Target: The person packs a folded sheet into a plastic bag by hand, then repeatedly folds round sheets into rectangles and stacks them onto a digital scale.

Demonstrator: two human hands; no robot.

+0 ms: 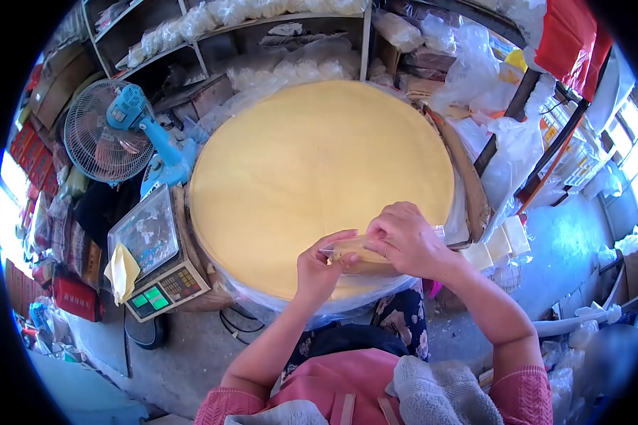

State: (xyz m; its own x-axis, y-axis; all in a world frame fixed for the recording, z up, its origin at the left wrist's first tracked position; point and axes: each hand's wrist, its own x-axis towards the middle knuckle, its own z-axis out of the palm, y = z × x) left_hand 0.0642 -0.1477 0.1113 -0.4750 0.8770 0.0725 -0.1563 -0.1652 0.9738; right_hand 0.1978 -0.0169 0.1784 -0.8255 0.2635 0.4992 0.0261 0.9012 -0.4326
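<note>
A small clear plastic bag (349,248) with something pale yellow in it is stretched between my two hands, low over the near edge of a large round yellow surface (319,163). My left hand (320,265) grips the bag's left end, thumb and fingers closed round it. At the other end my right hand (406,239) pinches the plastic, its fingers bent over the top. A clear plastic edge sticks out just beyond the right hand. What exactly the bag contains cannot be made out.
On the left stand a digital scale (164,283) with a yellow sheet (122,273) on its edge and a blue fan (127,117). Shelves (262,25) with bagged goods line the back. Pale yellow stacks (500,248) lie right of the round surface, near hanging plastic (514,152).
</note>
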